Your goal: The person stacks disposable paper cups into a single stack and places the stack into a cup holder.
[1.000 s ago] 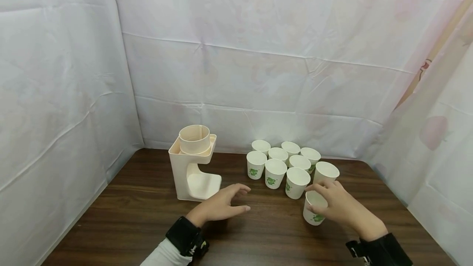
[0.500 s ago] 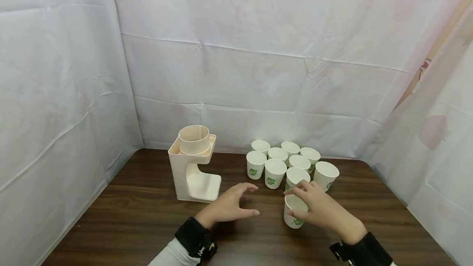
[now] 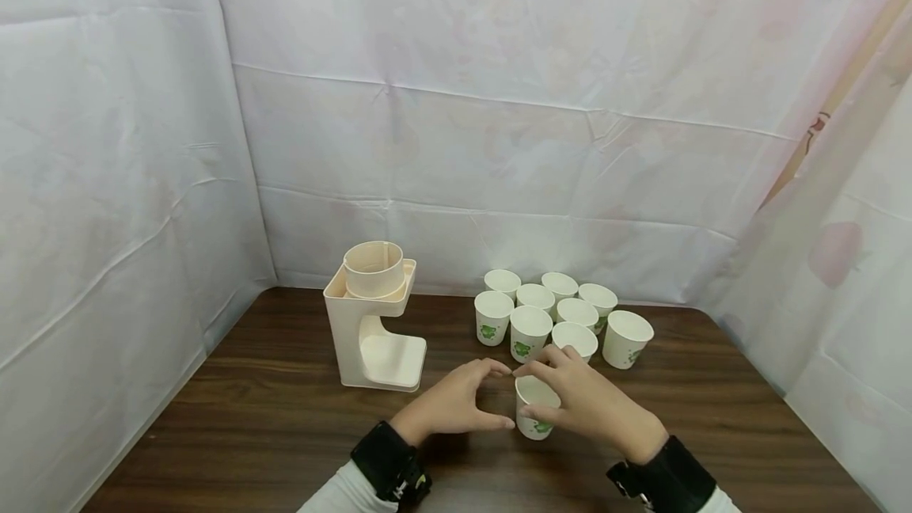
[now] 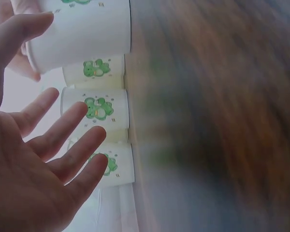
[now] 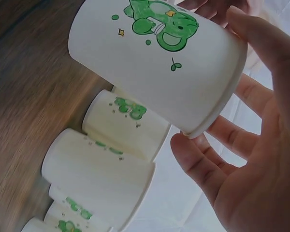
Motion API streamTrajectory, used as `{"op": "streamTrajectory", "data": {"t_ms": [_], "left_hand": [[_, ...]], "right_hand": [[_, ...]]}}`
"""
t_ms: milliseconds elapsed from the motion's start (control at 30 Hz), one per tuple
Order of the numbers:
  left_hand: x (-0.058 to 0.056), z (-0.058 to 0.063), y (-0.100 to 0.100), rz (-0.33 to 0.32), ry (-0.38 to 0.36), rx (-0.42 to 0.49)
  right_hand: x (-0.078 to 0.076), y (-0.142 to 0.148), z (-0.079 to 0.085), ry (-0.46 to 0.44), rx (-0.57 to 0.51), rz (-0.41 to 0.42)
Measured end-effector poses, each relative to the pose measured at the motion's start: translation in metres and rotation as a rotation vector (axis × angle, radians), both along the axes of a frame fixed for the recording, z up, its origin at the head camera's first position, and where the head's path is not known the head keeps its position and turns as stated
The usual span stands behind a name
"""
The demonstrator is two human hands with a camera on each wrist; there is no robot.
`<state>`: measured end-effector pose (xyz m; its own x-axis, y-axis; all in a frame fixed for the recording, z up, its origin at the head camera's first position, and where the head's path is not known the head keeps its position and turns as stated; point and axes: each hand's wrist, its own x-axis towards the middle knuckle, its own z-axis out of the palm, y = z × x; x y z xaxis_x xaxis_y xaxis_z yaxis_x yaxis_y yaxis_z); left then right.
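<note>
A white paper cup [image 3: 534, 410] with a green cartoon animal print is upright at the front. My right hand [image 3: 591, 398] pinches it near the rim between thumb and fingers, as the right wrist view shows on the same cup [image 5: 159, 72]. Just left of it, my left hand [image 3: 452, 402] has its fingers spread and thumb apart. In the left wrist view the left thumb [image 4: 36, 24] lies over the cup's [image 4: 87, 36] outline; whether it touches I cannot tell. Whether the cup's base rests on the table is unclear.
Several matching cups [image 3: 530, 331] stand grouped behind the hands, with one cup [image 3: 628, 339] at their right end. A cream holder [image 3: 345, 339] with a round top piece [image 3: 374, 269] stands left. White cloth [image 3: 456, 141] hangs behind the dark wood table [image 3: 249, 418].
My right hand has carried the paper cup leftward from near the right-end cup to in front of the group. My left hand has come a little to the right, towards it.
</note>
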<state>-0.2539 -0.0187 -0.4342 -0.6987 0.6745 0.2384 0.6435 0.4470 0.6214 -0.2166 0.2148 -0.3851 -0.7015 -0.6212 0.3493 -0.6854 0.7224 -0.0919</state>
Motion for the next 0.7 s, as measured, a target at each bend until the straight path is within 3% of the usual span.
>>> {"op": "streamTrajectory", "data": {"t_ms": [300,467,700], "left_hand": [[0.003,0.001,0.005,-0.040,-0.039,0.038],[0.003,-0.001,0.006,-0.047,-0.059,0.035],[0.000,-0.006,0.004,-0.060,-0.156,0.064]], "right_hand": [[-0.002,-0.013,0.000,-0.022,-0.049,0.088],[-0.002,-0.016,-0.002,0.011,-0.045,0.138],[-0.003,-0.023,-0.001,0.023,-0.045,0.183]]}}
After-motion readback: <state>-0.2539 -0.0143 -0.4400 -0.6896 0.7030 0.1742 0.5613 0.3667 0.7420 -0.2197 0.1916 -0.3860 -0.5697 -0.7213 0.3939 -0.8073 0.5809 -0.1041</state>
